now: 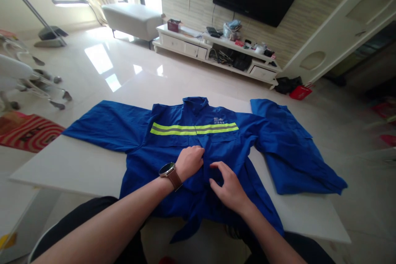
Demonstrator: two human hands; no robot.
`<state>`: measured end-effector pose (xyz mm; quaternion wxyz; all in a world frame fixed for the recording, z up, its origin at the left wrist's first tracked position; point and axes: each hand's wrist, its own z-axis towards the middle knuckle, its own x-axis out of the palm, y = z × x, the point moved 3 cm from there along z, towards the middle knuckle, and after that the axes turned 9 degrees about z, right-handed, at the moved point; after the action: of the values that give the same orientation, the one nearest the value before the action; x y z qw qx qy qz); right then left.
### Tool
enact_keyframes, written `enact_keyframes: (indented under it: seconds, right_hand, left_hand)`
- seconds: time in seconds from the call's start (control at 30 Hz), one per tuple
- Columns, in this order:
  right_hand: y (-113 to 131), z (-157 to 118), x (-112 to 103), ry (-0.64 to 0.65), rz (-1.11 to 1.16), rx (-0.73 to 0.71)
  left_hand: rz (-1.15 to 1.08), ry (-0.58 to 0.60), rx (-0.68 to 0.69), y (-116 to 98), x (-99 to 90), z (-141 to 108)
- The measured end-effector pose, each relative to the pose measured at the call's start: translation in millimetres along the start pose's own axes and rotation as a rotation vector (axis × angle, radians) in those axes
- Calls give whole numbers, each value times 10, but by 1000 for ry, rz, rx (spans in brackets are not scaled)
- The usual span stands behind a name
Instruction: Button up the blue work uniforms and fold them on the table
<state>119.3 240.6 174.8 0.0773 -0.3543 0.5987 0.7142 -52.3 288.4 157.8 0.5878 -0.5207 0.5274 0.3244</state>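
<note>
A blue work jacket (173, 161) with a yellow-green reflective stripe across the chest lies front up, its collar toward the far side and its lower edge hanging over the near side. My left hand (189, 162), with a watch on the wrist, is closed at the jacket's front opening, seemingly pinching its edge. Just right of it my right hand (227, 185) hovers over the front panel, thumb and fingers apart and curved, with nothing between them. Under the jacket's right-hand sleeve lies another folded blue garment (287, 152).
The jacket rests on a white table (77, 165). Beyond it stand a low white TV cabinet (185, 47) and a grey bench (133, 20). At left are a wheeled chair (15, 68) and a red patterned bag (31, 132) on the floor.
</note>
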Motion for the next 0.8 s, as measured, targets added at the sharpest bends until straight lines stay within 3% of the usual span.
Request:
enact_keyframes:
  seconds: [0.13,0.3,0.5,0.8]
  right_hand:
    - [31,219,103,29,-1,-48]
    - [-165,373,196,-8,-27,-21]
    - [-353,331,200,-117,78,20]
    - [-267,258,92,-177,138,25]
  left_hand:
    - [-6,-25,62,16,0,8]
    - [-11,-31,122,1,35,12]
    - [-29,-9,217,-134,56,-47]
    - [16,-50,193,-168,6,-80]
